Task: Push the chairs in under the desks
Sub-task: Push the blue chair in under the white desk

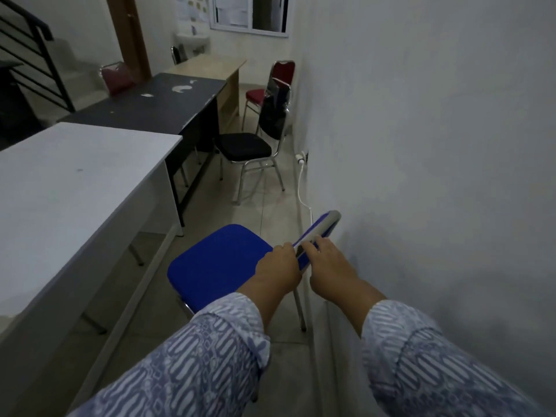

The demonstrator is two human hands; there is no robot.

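Hands, left grip (278, 266) and right grip (329, 266), clench the blue chair (216, 260) backrest; left of them the white counter (75, 182) waits; black chair (245, 149) and red chair (255, 93) ahead remain out.

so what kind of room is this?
Most likely a small office or study room. A row of desks runs along one side: a white desk, a black desk with chipped paint and a beige wooden one. Metal-framed padded chairs stand beside them; both hands hold the blue chair.
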